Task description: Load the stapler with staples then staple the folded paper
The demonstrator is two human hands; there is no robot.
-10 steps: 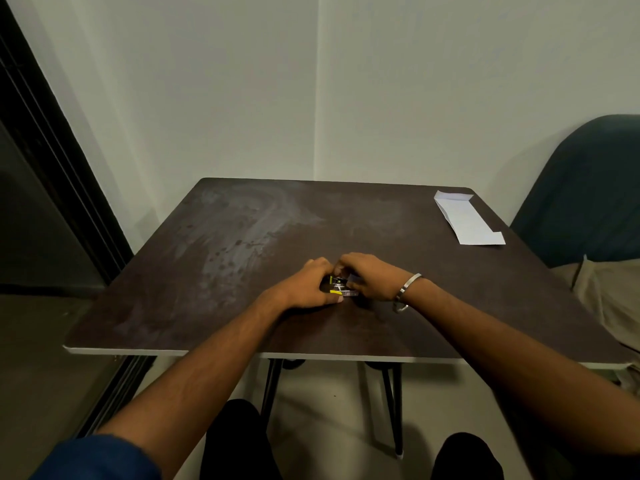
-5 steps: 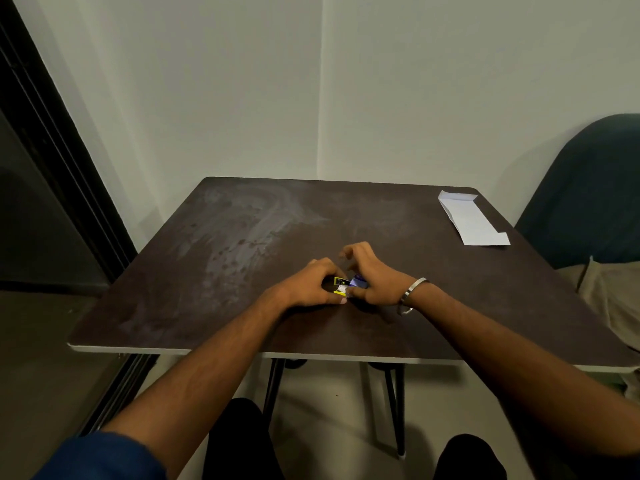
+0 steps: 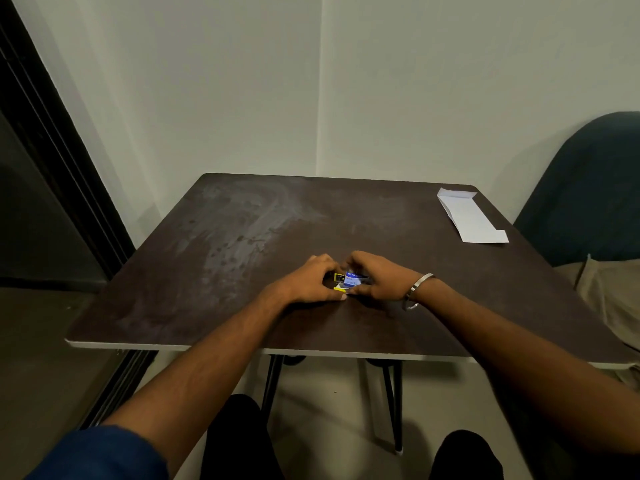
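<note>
A: Stapler [image 3: 341, 283] sits near the front middle of the tabletop [image 3: 242, 237], between our hands. Left hand [image 3: 311, 282] curls round its yellow end and grips it.

B: Right hand [image 3: 377, 280] pinches a small blue box [image 3: 353, 279], likely the staples, held against the stapler. We cannot tell whether any are loaded.

A: Paper [image 3: 469, 216] lies folded at the far right corner, well apart, not yet stapled. We judge loading unfinished and stapling still left.

both hands [image 3: 346, 278] gripping staple box [image 3: 351, 280], table [image 3: 242, 244]
</note>
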